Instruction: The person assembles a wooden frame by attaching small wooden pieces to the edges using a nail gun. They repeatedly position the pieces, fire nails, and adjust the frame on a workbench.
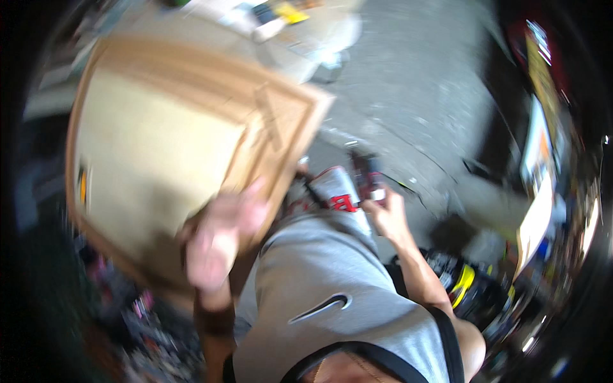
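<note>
Frankly, my left hand (220, 236) worries me most: it's so blurred over the near right side of the framed wooden panel (156, 131) that I can't tell whether its fingers grip the wood, touch it or merely hang above. If that hand has no real hold, the panel, which spreads ahead and to the left of it, could slip or swing, since I can't see what bears it underneath. My right hand (388, 216) is wrapped around a dark handheld tool (366, 171), which points away from me, just beyond my knuckles. The panel's right edge lies to the left of that hand, so a careless swing inward might knock the tool into the frame and dent it. A small orange-and-dark item (83, 186) shows at the panel's far side, well left of my left hand; if it's loose, tipping the panel could send it sliding. Behind my right hand, off to its right, a black-and-yellow thing (466, 284) could catch my elbow if I draw back hard.
</note>
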A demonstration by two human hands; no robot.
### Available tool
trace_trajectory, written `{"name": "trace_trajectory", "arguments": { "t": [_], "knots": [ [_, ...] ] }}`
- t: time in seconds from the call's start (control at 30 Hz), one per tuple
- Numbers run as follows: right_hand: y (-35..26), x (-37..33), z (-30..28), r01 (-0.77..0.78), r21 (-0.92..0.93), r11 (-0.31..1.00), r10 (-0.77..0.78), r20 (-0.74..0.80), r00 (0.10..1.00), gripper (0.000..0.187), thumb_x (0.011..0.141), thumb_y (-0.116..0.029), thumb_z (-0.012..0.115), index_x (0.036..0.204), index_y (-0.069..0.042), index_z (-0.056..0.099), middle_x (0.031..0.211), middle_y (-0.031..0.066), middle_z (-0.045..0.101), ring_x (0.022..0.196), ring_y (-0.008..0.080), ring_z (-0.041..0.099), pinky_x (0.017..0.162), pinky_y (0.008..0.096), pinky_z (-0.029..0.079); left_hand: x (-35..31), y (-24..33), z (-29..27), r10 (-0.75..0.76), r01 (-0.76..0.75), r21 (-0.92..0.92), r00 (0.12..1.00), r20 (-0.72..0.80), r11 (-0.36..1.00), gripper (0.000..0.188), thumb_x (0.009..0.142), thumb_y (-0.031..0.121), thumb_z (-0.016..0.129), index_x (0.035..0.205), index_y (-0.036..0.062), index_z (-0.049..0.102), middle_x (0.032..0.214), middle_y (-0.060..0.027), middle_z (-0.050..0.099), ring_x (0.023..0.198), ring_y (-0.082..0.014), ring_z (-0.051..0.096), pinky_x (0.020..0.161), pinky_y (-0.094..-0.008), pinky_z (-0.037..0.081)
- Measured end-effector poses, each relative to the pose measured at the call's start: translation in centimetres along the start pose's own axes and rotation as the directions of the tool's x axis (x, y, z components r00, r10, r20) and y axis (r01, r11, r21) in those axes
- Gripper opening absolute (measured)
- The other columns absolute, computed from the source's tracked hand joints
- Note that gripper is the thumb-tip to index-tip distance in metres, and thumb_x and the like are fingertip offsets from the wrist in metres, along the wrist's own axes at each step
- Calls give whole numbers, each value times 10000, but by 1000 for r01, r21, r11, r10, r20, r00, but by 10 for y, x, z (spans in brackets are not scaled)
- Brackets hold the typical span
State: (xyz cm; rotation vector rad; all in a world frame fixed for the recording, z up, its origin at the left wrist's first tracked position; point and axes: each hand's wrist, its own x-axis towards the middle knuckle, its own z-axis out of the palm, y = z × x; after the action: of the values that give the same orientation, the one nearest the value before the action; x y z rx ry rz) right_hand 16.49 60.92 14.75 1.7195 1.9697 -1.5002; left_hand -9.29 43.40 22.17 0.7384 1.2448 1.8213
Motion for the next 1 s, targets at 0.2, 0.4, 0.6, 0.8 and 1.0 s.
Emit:
{"name": "trace_trajectory", "arguments": {
  "t": [0.2,0.4,0.6,0.8,1.0],
  "knots": [
    [6,-12,-7,163,171,972,-150,-84,985,499,731,-234,667,1146,39,619,936,294,672,902,415,672,817,443,530,6,-3,14,61,-237,604,953,298,761,203,832,81,601,682,-53,627,699,-161,632,687,-293,642,762,-410,550],
    [35,-26,-19,111,278,954,-72,-147,987,541,733,-223,676,1170,87,601,858,265,684,790,346,698,735,421,546,-23,-62,52,-423,248,596,890,172,764,227,799,-51,715,1016,-81,659,701,-100,653,593,-137,618,587,-244,515],
    [57,-42,-23,103,258,961,-32,-268,963,558,745,-210,670,1210,86,585,839,240,688,728,280,699,690,393,544,-14,-68,67,-233,-127,714,894,383,689,351,953,206,561,691,-21,619,538,-107,558,466,-226,535,479,-349,392],
    [65,-40,-36,225,570,791,-64,-289,955,404,696,-129,676,1059,30,594,842,90,659,751,167,616,723,327,513,-5,-57,77,-155,-133,513,864,479,848,303,885,173,471,721,-25,630,615,-127,578,543,-271,561,546,-354,446],
    [39,-27,-55,514,785,345,-388,-379,840,557,645,-98,648,1181,30,565,1027,107,648,990,208,638,920,366,511,2,-31,87,23,-255,345,832,555,903,261,869,145,472,721,-16,614,619,-112,594,524,-233,579,520,-330,462]
  ]
}}
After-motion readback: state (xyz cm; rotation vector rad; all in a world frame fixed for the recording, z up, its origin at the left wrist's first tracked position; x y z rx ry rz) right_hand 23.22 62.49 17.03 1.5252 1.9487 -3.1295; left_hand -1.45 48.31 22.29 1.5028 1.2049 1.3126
